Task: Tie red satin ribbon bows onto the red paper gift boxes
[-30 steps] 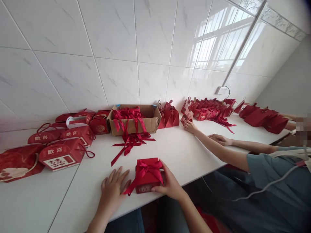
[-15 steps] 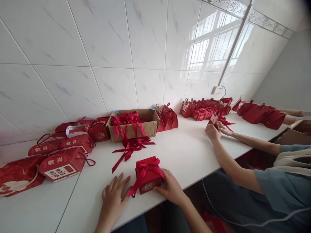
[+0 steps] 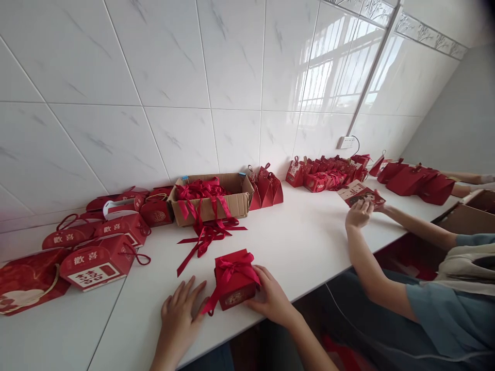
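Note:
A small red box (image 3: 238,298) with a bright red ribbon bow (image 3: 234,268) on top sits near the table's front edge. Against the box's right side rests my right hand (image 3: 273,299), its fingers behind and thumb at the front corner. My left hand (image 3: 181,314) lies on the table left of the box, fingers spread, its thumb close to the ribbon's loose tail. Behind the box, loose red ribbons (image 3: 207,234) hang out of a cardboard box (image 3: 235,206).
Red gift boxes (image 3: 98,260) stand in a group at the left. More red boxes (image 3: 332,172) line the wall at the right. A person beside me holds a printed red card piece (image 3: 359,196). Another open carton (image 3: 464,214) is at the far right.
The neighbouring person's hands have moved right, and the card piece they hold now shows flat and larger. My hands and the bowed box have hardly moved.

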A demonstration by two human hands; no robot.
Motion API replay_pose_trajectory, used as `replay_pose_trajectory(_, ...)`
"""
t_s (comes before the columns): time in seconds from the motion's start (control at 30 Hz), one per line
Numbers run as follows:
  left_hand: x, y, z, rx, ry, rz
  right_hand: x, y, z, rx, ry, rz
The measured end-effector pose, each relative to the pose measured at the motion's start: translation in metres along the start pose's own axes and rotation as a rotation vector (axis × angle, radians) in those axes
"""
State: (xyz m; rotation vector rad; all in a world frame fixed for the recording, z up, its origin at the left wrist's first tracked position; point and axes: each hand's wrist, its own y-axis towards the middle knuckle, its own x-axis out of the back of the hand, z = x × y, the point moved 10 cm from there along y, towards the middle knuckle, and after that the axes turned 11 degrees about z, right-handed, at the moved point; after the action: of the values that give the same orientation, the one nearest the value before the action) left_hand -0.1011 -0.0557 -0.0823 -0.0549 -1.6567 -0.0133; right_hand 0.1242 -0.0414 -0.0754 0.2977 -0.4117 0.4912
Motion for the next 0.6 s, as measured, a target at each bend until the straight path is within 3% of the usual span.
replay_pose_trajectory(0.27, -0.006, 0.001, 0.005, -0.016, 0.029, -0.010, -0.009, 0.020, 0.002, 0.040, 0.132, 0.275)
replay_pose_trajectory(0.4, -0.008, 0.004, 0.010, -0.014, 0.012, -0.053, -0.007, 0.023, 0.009, 0.171, 0.111, 0.327)
replay_pose_trajectory(0.43, -0.008, 0.005, 0.011, -0.017, 0.001, -0.070, 0.001, 0.022, 0.005, 0.195, 0.085, 0.315)
replay_pose_trajectory(0.5, -0.008, 0.006, 0.012, -0.025, -0.011, -0.100, 0.037, 0.021, -0.019, 0.109, -0.024, 0.170)
replay_pose_trajectory(0.6, -0.005, 0.006, 0.010, -0.037, -0.006, -0.143, 0.125, -0.001, -0.079, -0.286, -0.259, -0.268)
